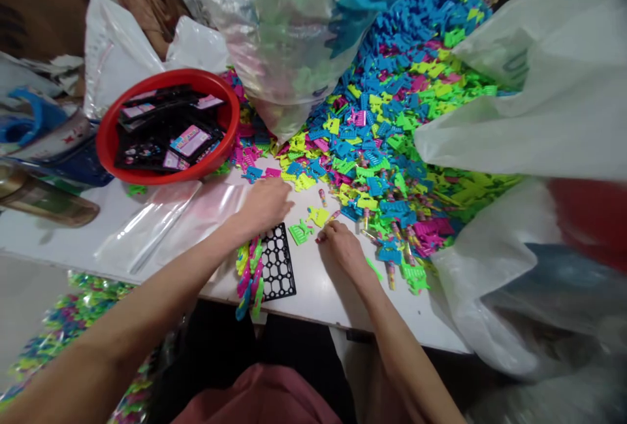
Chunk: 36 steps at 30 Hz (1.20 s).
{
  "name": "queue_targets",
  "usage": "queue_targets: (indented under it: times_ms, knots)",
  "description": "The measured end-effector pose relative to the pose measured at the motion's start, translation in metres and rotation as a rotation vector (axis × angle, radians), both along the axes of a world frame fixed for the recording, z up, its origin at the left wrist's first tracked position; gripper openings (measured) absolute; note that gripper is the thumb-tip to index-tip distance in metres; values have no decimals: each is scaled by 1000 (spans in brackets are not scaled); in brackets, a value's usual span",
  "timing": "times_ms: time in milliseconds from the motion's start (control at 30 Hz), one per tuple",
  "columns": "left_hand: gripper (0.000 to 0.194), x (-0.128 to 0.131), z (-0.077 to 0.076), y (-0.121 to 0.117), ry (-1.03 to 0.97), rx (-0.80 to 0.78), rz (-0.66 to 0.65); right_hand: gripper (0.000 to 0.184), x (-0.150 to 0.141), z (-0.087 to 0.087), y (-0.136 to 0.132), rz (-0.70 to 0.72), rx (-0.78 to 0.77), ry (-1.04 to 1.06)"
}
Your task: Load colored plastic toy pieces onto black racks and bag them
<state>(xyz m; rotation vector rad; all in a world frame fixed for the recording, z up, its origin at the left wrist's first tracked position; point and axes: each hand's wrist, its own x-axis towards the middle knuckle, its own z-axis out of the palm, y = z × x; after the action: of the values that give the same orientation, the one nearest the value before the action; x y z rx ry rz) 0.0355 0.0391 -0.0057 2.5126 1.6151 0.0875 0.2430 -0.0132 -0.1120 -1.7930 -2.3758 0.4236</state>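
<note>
My left hand (268, 203) is over the table at the front edge of the loose plastic pieces, its fingers curled down; what they hold, if anything, is hidden. To the right, my right hand (341, 247) has its fingers pinched together, with a tiny red spot at the tips that is too small to name. Between the hands lie a green comb-like piece (300, 232), a yellow piece (318, 216) and a small patterned tube (322, 197). A black grid tray (278, 264) lies near the table edge, with a row of multicoloured plastic pieces (250, 274) along its left side.
A large heap of blue, pink, yellow and green pieces (372, 143) spreads behind. A red basin (232, 130) holds black packets. Clear plastic bags (147, 225), a bottle (53, 202) and a big filled bag (294, 32) stand around. White sacks (529, 110) flank the right side.
</note>
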Motion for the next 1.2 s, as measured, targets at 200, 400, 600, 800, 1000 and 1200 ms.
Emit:
queue_targets:
  times_ms: [200, 400, 600, 800, 1000, 1200]
  knots:
    - [25, 66, -40, 27, 103, -445, -158, 14, 11, 9, -13, -207, 38, 376]
    - [32, 65, -53, 35, 6, -582, -144, 31, 9, 1, -50, -341, -175, 946]
    - [26, 55, -12, 11, -692, -744, 241, 31, 9, 26, -58, -428, -67, 1218]
    - [41, 48, 13, -40, -1442, -942, 491, 27, -13, 58, -53, -302, 1, 1401]
    - [39, 41, 17, -64, -1521, -974, 535, 25, -25, 49, -58, -275, -35, 1532]
    - [45, 37, 12, -77, -1524, -947, 508, 26, -27, 42, -64, -227, -74, 1557]
